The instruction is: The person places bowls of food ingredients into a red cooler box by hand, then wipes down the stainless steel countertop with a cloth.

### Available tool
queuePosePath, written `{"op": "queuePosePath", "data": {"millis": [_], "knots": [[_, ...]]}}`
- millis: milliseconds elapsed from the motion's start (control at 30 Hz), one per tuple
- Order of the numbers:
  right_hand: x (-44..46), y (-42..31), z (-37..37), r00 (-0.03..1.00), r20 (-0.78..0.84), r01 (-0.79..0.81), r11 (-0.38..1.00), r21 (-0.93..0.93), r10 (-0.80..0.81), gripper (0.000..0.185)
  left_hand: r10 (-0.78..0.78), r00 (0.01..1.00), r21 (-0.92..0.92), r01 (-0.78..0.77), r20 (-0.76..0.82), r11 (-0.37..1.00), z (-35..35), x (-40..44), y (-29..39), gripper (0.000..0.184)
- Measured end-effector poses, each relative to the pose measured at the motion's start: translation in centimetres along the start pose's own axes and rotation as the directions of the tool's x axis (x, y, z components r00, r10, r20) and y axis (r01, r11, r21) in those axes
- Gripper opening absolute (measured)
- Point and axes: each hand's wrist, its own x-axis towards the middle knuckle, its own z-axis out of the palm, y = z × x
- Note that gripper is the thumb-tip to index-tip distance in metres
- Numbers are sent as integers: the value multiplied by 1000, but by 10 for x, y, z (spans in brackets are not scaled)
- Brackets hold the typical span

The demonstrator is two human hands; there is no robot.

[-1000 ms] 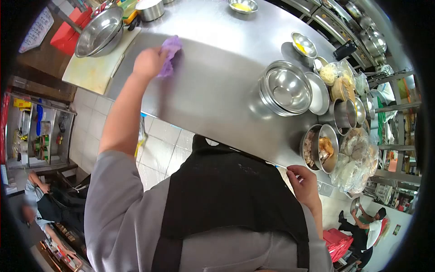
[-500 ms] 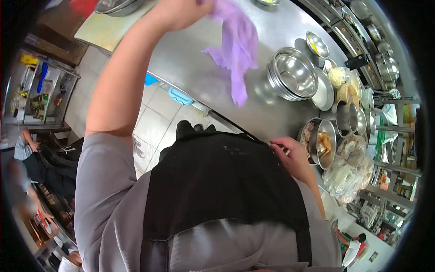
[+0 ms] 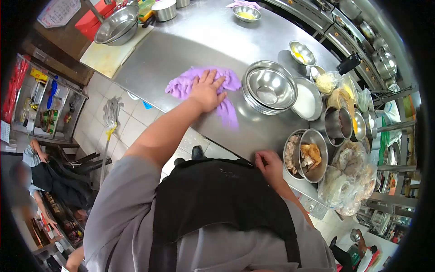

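Note:
My left hand (image 3: pixel 208 92) lies flat with fingers spread on a crumpled purple cloth (image 3: pixel 181 83), pressing it against the steel table (image 3: pixel 154 56). One end of the cloth trails toward the table's front edge. Just right of it stands a stack of steel bowls (image 3: pixel 270 86). My right hand (image 3: pixel 269 166) rests at the front edge with its fingers curled closed and no object showing in them. Beside that hand are a bowl of pale meat pieces (image 3: pixel 291 154) and a bowl with a browned piece of food (image 3: pixel 311 156).
A cutting board (image 3: pixel 102 59) carries steel bowls (image 3: pixel 117 28) at the left end. Bowls with yellow contents (image 3: pixel 247 16), a bowl of white contents (image 3: pixel 306 100), a pot (image 3: pixel 337 123) and plastic bags (image 3: pixel 342 181) are farther along. Other people are at lower left and lower right.
My left hand lifted the purple cloth from the left part of the table, swung it rightward through the air, and now has it down near the bowls. My right hand's fingers are more curled.

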Motion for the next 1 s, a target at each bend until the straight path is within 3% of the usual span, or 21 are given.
{"op": "queuePosePath", "data": {"millis": [100,300,333,433,600,667,700,733,767,800,833,867,900,933,1000], "knots": [[6,11,7,998,-36,50,989,-142,-56,10,-44,999,13,44,-24,999,0,39,-21,58],[4,26,23,994,-107,-47,968,-247,21,15,-62,998,-1,62,-25,998,-4,139,-73,56],[6,24,24,990,-139,-1,964,-266,-37,17,-42,998,16,42,-37,999,-3,158,-81,56],[7,25,25,994,-110,-28,933,-358,-12,18,9,1000,63,-7,-29,998,-10,211,-99,55],[5,25,25,996,-75,-83,892,-444,55,22,-135,977,65,147,-165,987,-14,347,-164,39],[11,20,26,992,-78,-124,877,-464,99,24,-266,929,21,281,-257,959,-24,411,-193,36],[17,15,24,990,-79,-139,877,-460,116,25,-225,857,68,288,-464,955,-28,436,-205,36],[19,12,24,988,-75,-155,877,-455,136,27,-171,793,28,230,-584,973,-39,453,-218,32],[13,14,26,983,-67,-182,864,-469,170,31,-80,723,130,229,-686,965,-45,472,-231,35],[6,16,26,977,-55,-205,852,-481,205,35,-83,790,186,243,-608,952,-57,484,-239,39],[4,19,26,971,-41,-225,840,-493,236,40,-101,886,381,294,-452,877,-57,497,-252,43],[17,9,25,975,-62,-216,847,-485,213,50,-245,955,350,289,-166,891,-69,504,-251,45],[17,10,26,974,-57,-220,853,-473,219,51,-354,925,323,295,141,899,-76,510,-252,48],[10,11,25,973,-50,-222,861,-458,224,53,-432,898,244,403,79,882,-51,522,-271,56],[3,11,26,973,-54,-224,858,-463,225,54,-364,916,183,392,-166,902,-18,519,-273,59]]}}
